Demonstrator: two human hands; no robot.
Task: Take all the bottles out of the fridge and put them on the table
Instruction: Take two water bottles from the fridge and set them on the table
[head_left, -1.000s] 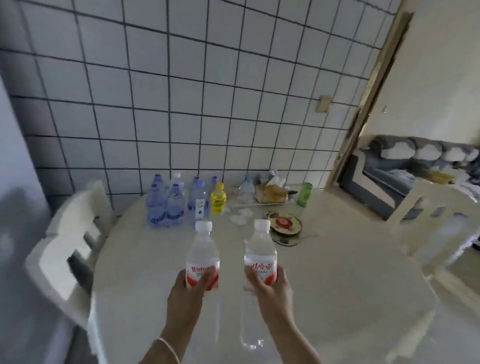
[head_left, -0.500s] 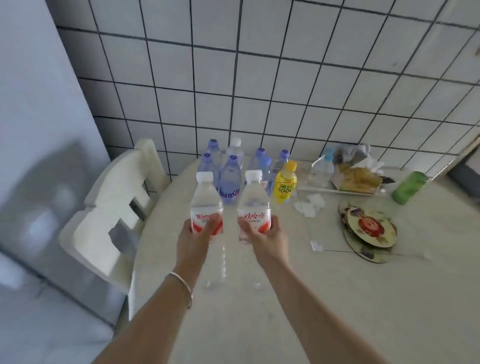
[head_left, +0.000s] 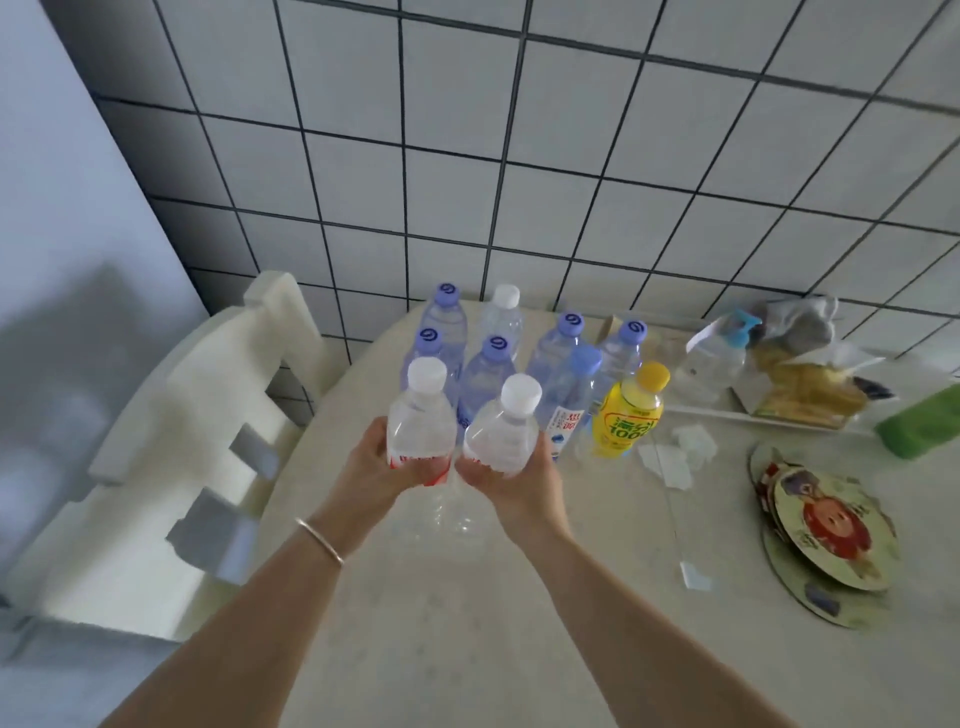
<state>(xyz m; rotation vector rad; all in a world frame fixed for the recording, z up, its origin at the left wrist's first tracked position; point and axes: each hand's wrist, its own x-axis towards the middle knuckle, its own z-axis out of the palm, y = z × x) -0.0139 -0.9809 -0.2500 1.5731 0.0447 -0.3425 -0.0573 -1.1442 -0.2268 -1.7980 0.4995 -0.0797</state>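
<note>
Head view shows the left hand (head_left: 375, 470) gripping one clear bottle (head_left: 422, 426) and the right hand (head_left: 519, 480) gripping another clear bottle (head_left: 501, 434), side by side above the table (head_left: 519, 623), just before the cluster of bottles (head_left: 519, 353) near the tiled wall (head_left: 519, 156).

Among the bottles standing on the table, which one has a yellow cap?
The yellow juice bottle at the right front of the group. Its cap and body are yellow; the other standing bottles are clear or bluish with blue or white caps.
</note>
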